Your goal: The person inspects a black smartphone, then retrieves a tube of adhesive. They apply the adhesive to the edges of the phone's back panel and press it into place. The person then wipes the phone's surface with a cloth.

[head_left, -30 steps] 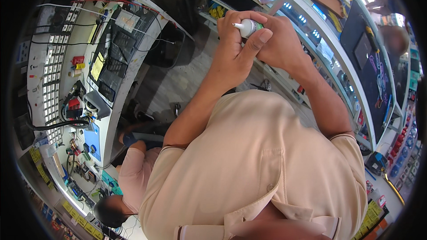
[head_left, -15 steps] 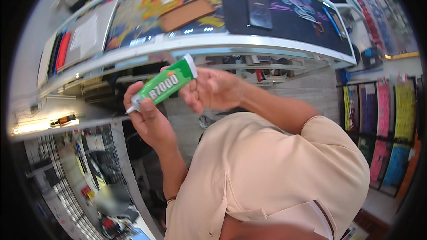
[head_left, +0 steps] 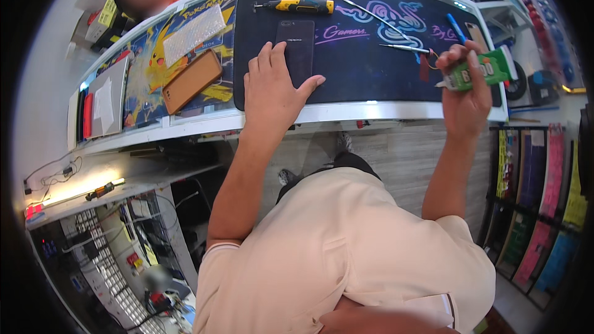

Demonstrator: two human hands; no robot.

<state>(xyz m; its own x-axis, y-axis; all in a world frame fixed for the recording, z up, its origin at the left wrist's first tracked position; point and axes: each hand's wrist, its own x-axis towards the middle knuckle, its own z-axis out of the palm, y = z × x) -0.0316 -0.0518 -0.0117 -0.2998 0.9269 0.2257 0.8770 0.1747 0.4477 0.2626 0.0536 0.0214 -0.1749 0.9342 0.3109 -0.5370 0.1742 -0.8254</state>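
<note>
Green tube (head_left: 498, 67) clasped in my right fingers (head_left: 475, 71), left fingers (head_left: 265, 57) splayed over the phone (head_left: 301, 49); no dab showed on it yet.

Tube (head_left: 493, 69), right: green and white. Phone (head_left: 301, 59): black. Case (head_left: 195, 80), left: brown. Tool (head_left: 304, 6), far: yellow and black. Mat (head_left: 365, 80): dark, blue-and-purple pattern.

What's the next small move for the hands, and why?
Probably close the left hand around the dark phone: its fingers and thumb spread over the phone's near end, thumb tip past the right edge, while the right hand is occupied holding the green tube off to the right.
</note>
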